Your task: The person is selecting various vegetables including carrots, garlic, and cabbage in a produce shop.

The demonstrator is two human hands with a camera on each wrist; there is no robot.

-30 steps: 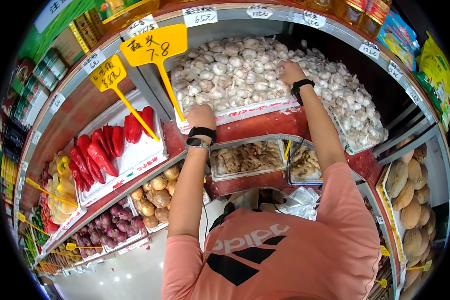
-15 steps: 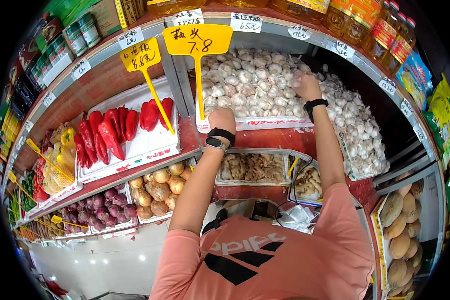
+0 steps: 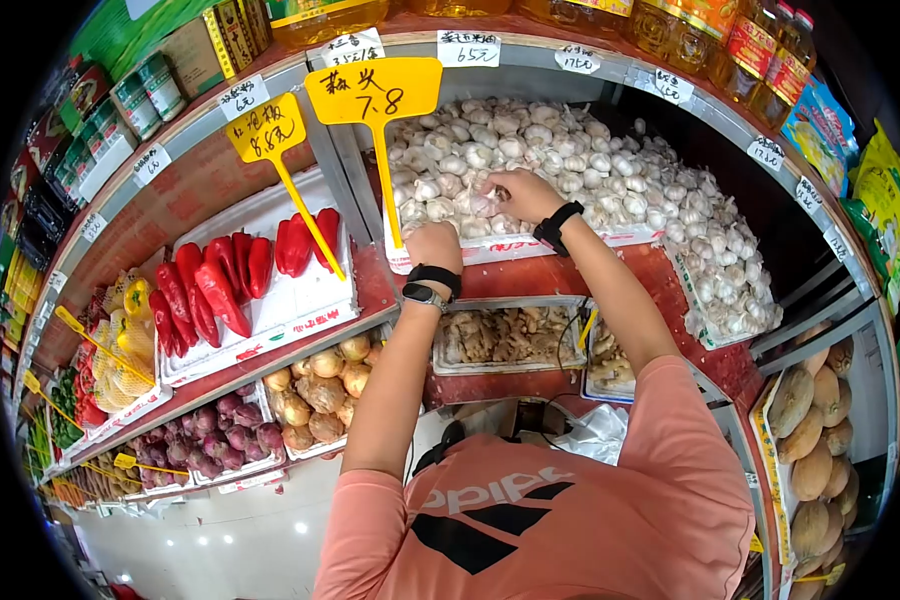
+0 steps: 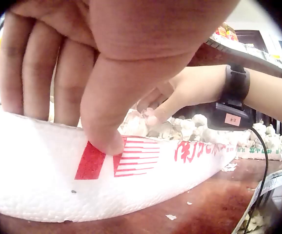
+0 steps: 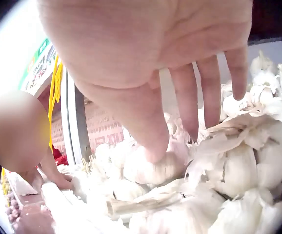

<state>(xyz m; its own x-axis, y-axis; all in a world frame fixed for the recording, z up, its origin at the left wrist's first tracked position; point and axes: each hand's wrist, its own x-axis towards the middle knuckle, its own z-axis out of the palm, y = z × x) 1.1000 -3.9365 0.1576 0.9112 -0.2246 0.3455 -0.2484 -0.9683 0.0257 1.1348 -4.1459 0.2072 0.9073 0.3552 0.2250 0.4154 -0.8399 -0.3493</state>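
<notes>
A white foam tray (image 4: 43, 170) with red print is heaped with garlic bulbs (image 3: 570, 150). At its front left corner my left hand (image 3: 433, 246) grips the rim; in the left wrist view the thumb (image 4: 102, 117) presses the outer wall while the fingers reach inside. My right hand (image 3: 528, 196) is over the front part of the heap, a short way right of the left hand. Its thumb and fingers pinch a garlic bulb (image 5: 153, 168) with pinkish skin. Loose papery bulbs crowd around those fingertips in the right wrist view.
A yellow price sign (image 3: 375, 90) stands close beside the left hand. Red peppers (image 3: 215, 280) lie in a tray at left. Ginger (image 3: 510, 337) and onions (image 3: 320, 395) sit on the lower shelf. Oil bottles (image 3: 760, 55) line the shelf above. More garlic slopes off to the right.
My right hand has moved left across the garlic, toward the left hand, and now pinches a bulb there. The left hand stays at the tray's corner. The head view has shifted.
</notes>
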